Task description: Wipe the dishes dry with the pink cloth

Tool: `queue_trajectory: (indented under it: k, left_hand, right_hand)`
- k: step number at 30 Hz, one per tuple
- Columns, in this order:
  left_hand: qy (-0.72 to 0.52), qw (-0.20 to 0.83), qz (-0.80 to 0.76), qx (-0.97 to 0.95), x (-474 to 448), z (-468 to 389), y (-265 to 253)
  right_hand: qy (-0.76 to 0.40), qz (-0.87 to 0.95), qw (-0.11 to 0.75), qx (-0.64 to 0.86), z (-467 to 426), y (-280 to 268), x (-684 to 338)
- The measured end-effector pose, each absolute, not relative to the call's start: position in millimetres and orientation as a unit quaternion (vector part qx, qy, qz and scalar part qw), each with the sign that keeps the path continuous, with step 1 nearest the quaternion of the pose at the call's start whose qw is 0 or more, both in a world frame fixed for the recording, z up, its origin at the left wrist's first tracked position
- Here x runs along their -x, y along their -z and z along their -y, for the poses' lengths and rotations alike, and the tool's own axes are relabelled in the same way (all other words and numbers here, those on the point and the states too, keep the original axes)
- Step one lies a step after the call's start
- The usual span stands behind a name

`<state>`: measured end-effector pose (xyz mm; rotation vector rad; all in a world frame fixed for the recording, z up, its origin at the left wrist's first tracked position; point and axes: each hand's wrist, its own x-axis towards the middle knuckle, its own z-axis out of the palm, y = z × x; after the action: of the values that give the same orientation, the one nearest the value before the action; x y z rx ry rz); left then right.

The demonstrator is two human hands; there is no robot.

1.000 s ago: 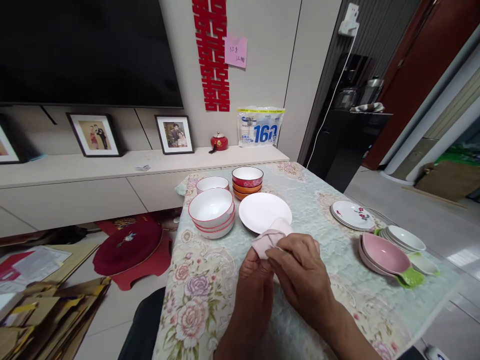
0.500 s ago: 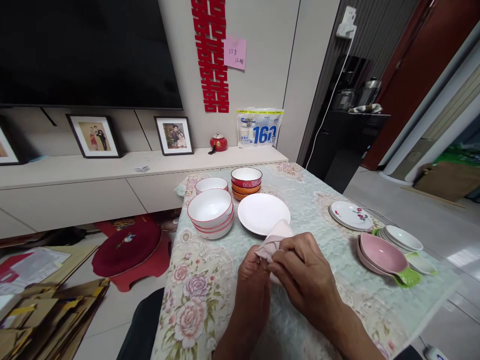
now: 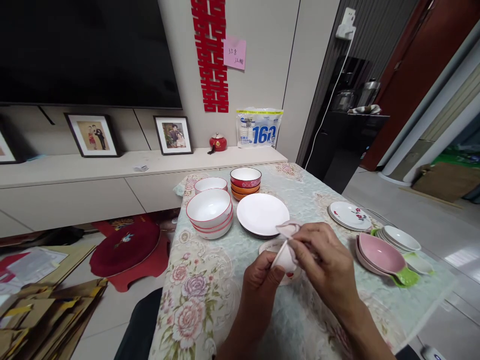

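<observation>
Near the table's middle, my left hand grips a small white bowl, tilted, with a red mark on its outside. A pale pinkish cloth is pinched in my right hand and pressed over the bowl's rim. Under my hands sits another white dish with a patterned rim, mostly hidden by them. Just beyond lies a stack of plates with a white plate on top. Left of it stand red-rimmed white bowls in a stack.
Behind are another red-rimmed stack and a stack of red and orange bowls. At the right are flower-patterned plates, pink leaf-handled bowls and small white bowls. A red stool stands left of the table.
My left hand has turned the bowl so its side and red mark show. My right hand has moved slightly right and up with the cloth, uncovering part of the dish beneath.
</observation>
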<state>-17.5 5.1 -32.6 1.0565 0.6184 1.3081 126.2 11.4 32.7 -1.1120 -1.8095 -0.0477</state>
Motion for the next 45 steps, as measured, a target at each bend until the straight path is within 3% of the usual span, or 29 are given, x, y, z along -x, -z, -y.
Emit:
queue_trajectory:
  k: [4,9,14,17,20,24,28,38,41,45]
  left_hand:
    - [-0.575,0.628,-0.253,-0.458,18,-7,29]
    - [-0.566,0.631,-0.271,-0.457,19,-5,33]
    - [-0.583,0.671,-0.233,-0.394,16,-4,31]
    - [-0.586,0.703,-0.209,-0.345,15,-3,24]
    - [-0.579,0.721,-0.194,-0.327,15,-3,19]
    - [-0.549,0.736,-0.195,-0.346,15,-4,19]
    - [-0.52,0.708,-0.242,-0.413,15,-5,26]
    - [-0.542,0.641,-0.251,-0.482,15,-3,23]
    - [-0.543,0.636,-0.251,-0.488,17,-4,22]
    - [-0.535,0.643,-0.261,-0.481,18,-5,29]
  right_hand:
    - [0.015,0.81,0.431,0.398,-1,-39,-113]
    - [-0.064,0.734,0.501,0.453,-19,-29,-135]
    - [-0.291,0.58,0.584,0.488,-42,-8,-157]
    - [-0.446,0.486,0.584,0.473,-45,-2,-156]
    - [-0.522,0.43,0.575,0.461,-43,-3,-156]
    - [-0.475,0.468,0.567,0.484,-39,-10,-167]
    - [-0.331,0.645,0.479,0.495,-33,-22,-174]
    - [-0.072,0.835,0.396,0.376,-9,-43,-131]
    - [-0.067,0.845,0.39,0.36,-10,-41,-131]
    - [-0.097,0.783,0.461,0.406,-26,-31,-153]
